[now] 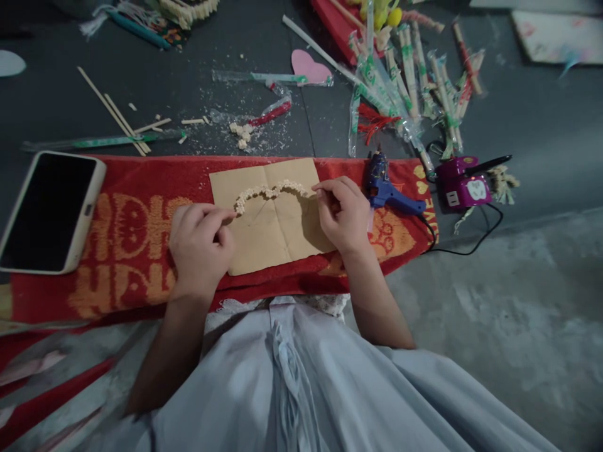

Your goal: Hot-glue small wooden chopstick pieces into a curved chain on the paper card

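A curved, wavy strip of small pale wooden pieces (271, 190) stretches between my two hands, over a creased sheet of brown paper (254, 245). My left hand (200, 238) pinches the strip's left end between thumb and fingertips. At the other end, my right hand (346, 210) has its fingers closed on the strip's right tip. Faint pencil lines show on the paper below it. The sheet lies on a red towel (127, 289) with orange lettering. Just right of my right hand rests a blue glue gun (389, 188).
A phone (47, 213) lies at the left of the towel. Beyond it are loose sticks (113, 113), wood crumbs and a pink paper heart (311, 67). Wrapped chopsticks (409, 75) pile up at the back right. A purple device (464, 182) with a cord sits near the table's right edge.
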`<state>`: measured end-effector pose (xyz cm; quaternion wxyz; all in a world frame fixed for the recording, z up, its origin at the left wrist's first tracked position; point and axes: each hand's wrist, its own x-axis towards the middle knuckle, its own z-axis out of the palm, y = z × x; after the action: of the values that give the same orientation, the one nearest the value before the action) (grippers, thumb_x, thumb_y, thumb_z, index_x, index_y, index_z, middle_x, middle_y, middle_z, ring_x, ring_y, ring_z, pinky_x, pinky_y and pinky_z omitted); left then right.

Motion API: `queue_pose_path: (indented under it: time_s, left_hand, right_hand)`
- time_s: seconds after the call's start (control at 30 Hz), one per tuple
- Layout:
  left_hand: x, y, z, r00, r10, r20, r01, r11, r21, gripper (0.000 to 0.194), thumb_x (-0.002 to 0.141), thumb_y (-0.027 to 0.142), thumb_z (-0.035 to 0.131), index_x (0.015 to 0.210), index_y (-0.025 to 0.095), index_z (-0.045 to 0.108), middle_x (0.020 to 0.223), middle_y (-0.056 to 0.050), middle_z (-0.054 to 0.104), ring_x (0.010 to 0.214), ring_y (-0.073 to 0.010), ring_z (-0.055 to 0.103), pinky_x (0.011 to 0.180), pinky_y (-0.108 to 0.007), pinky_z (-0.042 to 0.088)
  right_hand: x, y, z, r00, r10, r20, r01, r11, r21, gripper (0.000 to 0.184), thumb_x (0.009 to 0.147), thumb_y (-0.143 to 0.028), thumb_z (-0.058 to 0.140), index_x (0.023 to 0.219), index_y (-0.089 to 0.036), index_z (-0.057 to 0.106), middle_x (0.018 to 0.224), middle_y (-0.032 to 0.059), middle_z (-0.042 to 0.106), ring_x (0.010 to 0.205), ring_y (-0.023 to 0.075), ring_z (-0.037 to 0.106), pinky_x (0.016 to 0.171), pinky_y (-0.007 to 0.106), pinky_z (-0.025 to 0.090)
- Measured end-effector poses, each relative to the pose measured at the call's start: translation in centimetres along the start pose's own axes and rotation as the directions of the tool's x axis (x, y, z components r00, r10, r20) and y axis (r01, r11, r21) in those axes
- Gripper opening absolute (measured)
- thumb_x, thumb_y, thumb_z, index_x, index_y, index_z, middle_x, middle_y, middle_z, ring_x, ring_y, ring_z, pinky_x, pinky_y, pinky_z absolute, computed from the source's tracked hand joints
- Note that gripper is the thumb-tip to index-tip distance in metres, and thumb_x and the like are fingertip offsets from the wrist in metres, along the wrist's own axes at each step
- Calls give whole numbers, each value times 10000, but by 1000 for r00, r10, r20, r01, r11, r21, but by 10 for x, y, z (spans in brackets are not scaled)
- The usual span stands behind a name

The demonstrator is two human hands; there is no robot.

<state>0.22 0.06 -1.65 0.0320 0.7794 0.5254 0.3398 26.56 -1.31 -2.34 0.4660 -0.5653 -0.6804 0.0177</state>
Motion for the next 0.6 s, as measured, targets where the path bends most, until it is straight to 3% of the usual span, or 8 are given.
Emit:
queue_pose_path:
  time_s: [0.6]
  left_hand:
    - [0, -2, 0, 999, -37, 10, 37, 999, 7, 298, 800, 67, 567, 861, 262, 784, 883, -57, 740, 903, -259, 674, 883, -432, 522]
  right_hand:
    - [-2, 3, 2, 999, 30, 28, -30, 1000, 1, 166, 970, -165, 544, 949, -219, 700, 845, 37, 700, 777, 176, 650, 714, 312, 507]
